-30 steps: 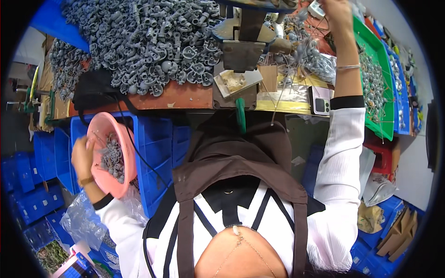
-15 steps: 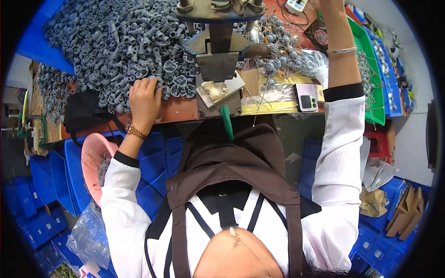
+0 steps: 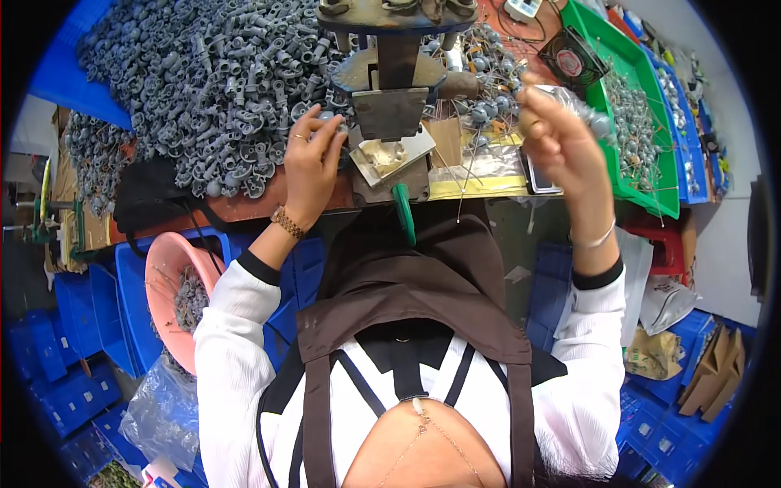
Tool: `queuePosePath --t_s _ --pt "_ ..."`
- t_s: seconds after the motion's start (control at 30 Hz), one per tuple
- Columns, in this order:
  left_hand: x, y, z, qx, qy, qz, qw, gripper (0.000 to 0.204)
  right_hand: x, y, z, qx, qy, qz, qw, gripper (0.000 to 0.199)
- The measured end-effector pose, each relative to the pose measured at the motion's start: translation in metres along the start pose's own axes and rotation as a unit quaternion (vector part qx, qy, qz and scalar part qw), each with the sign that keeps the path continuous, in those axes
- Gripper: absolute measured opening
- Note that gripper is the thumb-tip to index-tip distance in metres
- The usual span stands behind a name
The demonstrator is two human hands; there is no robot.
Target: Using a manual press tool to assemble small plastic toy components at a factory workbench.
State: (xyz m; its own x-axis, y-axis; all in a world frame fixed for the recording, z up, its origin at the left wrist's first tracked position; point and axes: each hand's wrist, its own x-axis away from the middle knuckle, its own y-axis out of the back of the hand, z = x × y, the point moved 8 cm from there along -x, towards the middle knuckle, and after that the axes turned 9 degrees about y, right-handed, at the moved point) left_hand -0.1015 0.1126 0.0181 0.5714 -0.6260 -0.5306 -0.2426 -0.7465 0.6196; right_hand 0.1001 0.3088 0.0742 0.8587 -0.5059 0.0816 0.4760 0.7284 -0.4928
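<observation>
My left hand [image 3: 311,159] rests at the edge of a big heap of small grey plastic parts [image 3: 211,73] on the bench, with its fingertips pinched on one grey part beside the metal press [image 3: 390,89]. My right hand [image 3: 557,134] is raised above the bench's right side. Its fingers are closed on a small grey part with a thin wire. Loose wires and more grey parts [image 3: 488,73] lie behind the press.
A pink bowl [image 3: 167,276] with grey parts sits in a blue crate [image 3: 134,285] at my lower left. A green tray [image 3: 643,106] of grey parts and a small black fan [image 3: 569,57] stand at the right. Blue bins [image 3: 49,382] and bags line the floor.
My left hand let go of the pink bowl, rose to the heap, then slid right to the press. My right hand came down from the far right corner toward me.
</observation>
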Motion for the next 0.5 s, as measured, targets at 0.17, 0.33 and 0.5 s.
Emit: queuePosePath --t_s 0.17,0.33,0.5 --pt "-0.019 0.014 0.025 0.039 0.035 -0.084 0.995 0.015 0.04 0.015 -0.034 -0.148 -0.001 -0.151 0.977 0.017" --pt "-0.008 -0.022 0.085 0.501 0.434 0.056 0.746 0.019 0.054 0.015 -0.011 0.138 0.154 -0.175 0.963 0.014" --pt "-0.016 -0.022 0.078 0.664 0.426 0.077 0.61 0.022 0.067 -0.026 -0.01 0.183 0.151 -0.05 0.97 0.013"
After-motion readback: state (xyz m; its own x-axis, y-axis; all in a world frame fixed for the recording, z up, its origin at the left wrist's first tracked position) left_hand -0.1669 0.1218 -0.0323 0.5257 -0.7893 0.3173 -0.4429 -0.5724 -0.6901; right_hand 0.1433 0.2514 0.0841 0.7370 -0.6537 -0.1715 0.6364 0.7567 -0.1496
